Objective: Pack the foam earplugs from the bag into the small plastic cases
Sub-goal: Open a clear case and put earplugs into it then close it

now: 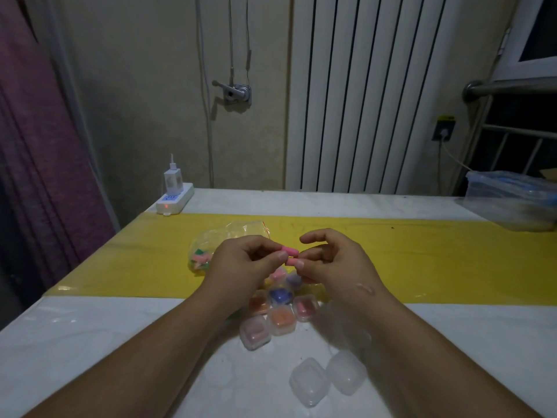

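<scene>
Dim room. A white tabletop (90, 342) with a yellow strip (422, 260) meets a beige wall (144, 86); radiator (376, 101) far right, purple curtain (36, 146) left, window (539, 28) top right.

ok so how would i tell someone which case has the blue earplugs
Find the yellow strip across the table. At its near edge sits a cluster of small filled cases. The blue case lies mid-cluster, the only dark blue one among pink, orange and purple neighbours.
</scene>
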A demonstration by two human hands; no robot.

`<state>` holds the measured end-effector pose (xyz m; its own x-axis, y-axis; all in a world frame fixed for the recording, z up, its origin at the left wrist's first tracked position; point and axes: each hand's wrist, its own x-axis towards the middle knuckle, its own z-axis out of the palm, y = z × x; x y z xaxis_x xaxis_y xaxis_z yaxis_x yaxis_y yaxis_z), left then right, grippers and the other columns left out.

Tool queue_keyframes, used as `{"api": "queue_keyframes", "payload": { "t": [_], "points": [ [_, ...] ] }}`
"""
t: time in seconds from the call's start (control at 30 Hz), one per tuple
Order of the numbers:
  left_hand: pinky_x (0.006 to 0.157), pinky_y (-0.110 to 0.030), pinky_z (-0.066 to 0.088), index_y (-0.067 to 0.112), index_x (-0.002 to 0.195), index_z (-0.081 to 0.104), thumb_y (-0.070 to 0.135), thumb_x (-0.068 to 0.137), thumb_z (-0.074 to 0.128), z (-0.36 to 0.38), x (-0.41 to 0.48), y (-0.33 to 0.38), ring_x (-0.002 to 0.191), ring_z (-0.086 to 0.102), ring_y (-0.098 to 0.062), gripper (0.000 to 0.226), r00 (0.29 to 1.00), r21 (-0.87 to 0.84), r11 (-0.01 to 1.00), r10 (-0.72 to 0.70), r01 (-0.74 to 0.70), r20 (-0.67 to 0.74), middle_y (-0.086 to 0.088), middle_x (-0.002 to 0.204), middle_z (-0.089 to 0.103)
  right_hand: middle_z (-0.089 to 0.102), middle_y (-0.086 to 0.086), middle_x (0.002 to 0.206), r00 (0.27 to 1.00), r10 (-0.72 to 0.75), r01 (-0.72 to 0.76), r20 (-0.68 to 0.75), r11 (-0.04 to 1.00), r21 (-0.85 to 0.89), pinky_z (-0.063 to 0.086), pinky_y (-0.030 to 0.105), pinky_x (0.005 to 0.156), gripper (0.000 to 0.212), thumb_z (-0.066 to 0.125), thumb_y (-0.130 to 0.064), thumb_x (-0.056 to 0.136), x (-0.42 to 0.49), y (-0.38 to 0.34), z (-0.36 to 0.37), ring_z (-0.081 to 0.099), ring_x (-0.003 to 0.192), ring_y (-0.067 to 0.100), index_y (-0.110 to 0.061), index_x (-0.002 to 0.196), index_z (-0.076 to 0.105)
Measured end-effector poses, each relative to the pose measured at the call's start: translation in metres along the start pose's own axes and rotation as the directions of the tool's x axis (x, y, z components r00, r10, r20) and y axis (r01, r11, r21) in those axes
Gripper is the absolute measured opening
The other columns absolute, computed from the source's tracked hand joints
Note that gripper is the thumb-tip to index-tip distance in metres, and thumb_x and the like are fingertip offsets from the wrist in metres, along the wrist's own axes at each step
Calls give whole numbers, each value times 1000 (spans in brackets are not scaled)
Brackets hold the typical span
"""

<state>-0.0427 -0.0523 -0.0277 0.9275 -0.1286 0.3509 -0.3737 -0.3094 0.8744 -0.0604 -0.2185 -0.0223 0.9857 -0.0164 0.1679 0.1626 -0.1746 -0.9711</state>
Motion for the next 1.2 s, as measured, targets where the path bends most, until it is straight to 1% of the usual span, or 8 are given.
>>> {"api": "queue_keyframes", "payload": {
  "t": [0.3,0.5,0.63,0.77,0.87,1.0,1.1,1.2],
  "points": [
    [72,-27,57,23,85,77,14,83,74,1,1,-2,76,68,-8,10,999,-34,999,-42,43,22,6,77,73,75,7,87,999,-44,45,9,998,-42,61,36,76,22,74,-6,84,-1,1,0,74,75,24,-22,99,71],
    [72,-30,55,20,83,75,15,87,69,1,3,-5,75,63,-7,9,1000,39,999,-8,9,-14,6,77,70,77,-2,78,996,-58,56,-73,998,-34,56,26,69,13,74,-8,84,5,4,-4,69,74,10,-21,84,76],
    [72,-39,53,22,76,74,16,83,72,2,-2,-2,75,64,-21,10,984,84,993,66,-81,168,-1,75,69,75,-12,72,988,-85,68,-127,989,-128,53,21,65,17,75,-11,84,9,9,-10,63,63,0,-27,77,72],
    [67,-32,51,39,74,74,49,65,75,2,-6,1,76,58,-7,14,896,212,945,142,-249,421,10,73,62,72,-18,67,985,-86,61,-151,985,-161,45,13,57,7,76,-12,83,13,14,-14,58,54,-4,-18,84,75],
    [71,-19,42,33,83,77,44,65,85,4,-8,7,83,52,-4,23,794,256,885,180,-388,581,12,73,56,70,-20,62,982,-98,70,-160,982,-174,41,8,52,7,76,-11,83,13,14,-15,57,52,-7,-18,83,74],
    [77,-29,44,30,94,77,48,63,83,5,-11,11,87,49,-6,37,647,250,830,164,-498,744,14,78,49,71,-18,64,979,-104,71,-173,980,-185,47,15,58,5,75,-12,83,13,15,-15,58,54,-6,-16,85,75],
    [80,-27,44,27,103,76,42,65,83,6,-12,11,90,49,-6,41,552,229,855,79,-466,830,16,85,47,69,-20,62,978,-110,74,-175,977,-201,46,17,60,6,76,-13,83,14,17,-16,59,54,-7,-14,89,76],
    [85,-35,46,25,101,77,36,67,84,5,-12,11,94,51,-9,36,533,223,881,38,-417,845,8,93,54,69,-21,62,979,-118,82,-167,975,-205,48,20,64,6,76,-13,83,14,16,-15,59,55,-8,-19,84,75]
  ]
}}
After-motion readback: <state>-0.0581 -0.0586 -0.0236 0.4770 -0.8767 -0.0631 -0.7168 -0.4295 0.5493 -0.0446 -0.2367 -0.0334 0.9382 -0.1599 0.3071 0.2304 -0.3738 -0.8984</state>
